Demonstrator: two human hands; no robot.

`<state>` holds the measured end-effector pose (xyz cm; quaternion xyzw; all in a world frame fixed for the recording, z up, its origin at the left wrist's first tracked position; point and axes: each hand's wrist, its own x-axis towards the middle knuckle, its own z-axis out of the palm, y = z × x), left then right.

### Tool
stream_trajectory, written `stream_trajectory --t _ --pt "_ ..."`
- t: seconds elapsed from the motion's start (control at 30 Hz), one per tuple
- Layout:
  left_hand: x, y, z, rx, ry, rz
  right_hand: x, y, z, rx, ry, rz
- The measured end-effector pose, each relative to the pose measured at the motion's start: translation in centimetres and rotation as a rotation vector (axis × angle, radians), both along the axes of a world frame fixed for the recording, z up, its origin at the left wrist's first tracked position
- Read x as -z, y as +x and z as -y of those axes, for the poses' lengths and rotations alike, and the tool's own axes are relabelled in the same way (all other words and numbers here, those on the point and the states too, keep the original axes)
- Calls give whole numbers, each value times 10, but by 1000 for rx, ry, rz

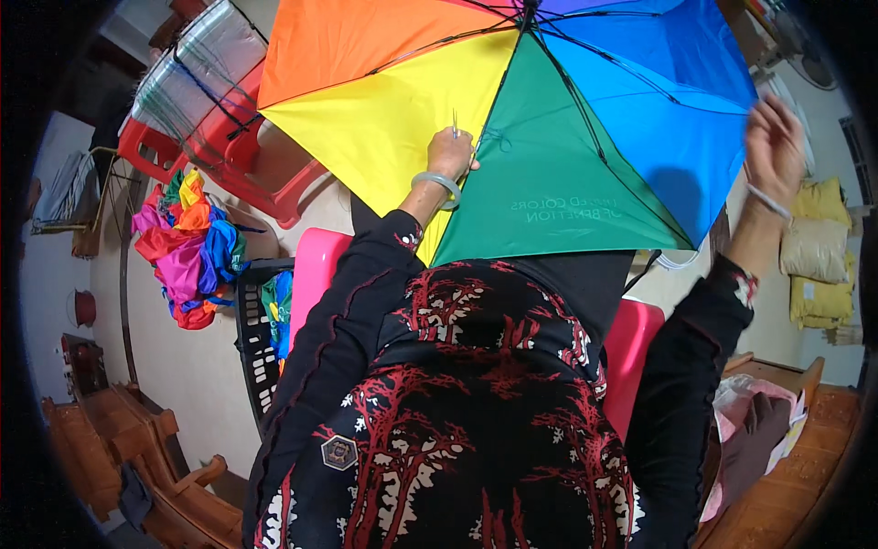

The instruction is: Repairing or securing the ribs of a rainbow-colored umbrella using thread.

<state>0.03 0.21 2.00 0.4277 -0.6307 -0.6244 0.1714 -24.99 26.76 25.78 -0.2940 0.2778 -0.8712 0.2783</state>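
Note:
A multicoloured umbrella (558, 165) is spread open in front of me with its inner side and black ribs facing me. My left hand (450, 154), with a bangle at its wrist, is closed at the seam between the yellow and green panels. Thin, pointed metal tips of what look like small scissors (455, 123) stick up from its fingers. Beside it, a dark loop of thread (498, 139) lies against the green panel. My right hand (776, 142) is raised at the outer edge of the blue panel, fingers curled together; anything pinched there is too small to see.
At left, a heap of colourful folded fabric (192, 256) stands near a black plastic basket (261, 339) holding more fabric. A red stool (229, 137) carries a wrapped bundle (201, 73). Yellow packages (819, 247) are stacked at right. Pink chair arms (315, 274) flank me.

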Motion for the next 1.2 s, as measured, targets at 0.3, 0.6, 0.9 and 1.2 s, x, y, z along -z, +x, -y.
stream_trajectory --t 0.3,0.6,0.9,1.2 --pt "4 0 0 -35 -57 18 -40 -68 -220 168 -129 151" --pt "6 0 0 -39 -39 17 -41 -77 -318 473 -289 262" --pt "2 0 -5 69 -264 96 -35 -72 -343 531 -211 111" --pt "10 -3 -1 97 -415 159 -36 -105 -373 731 -322 126"
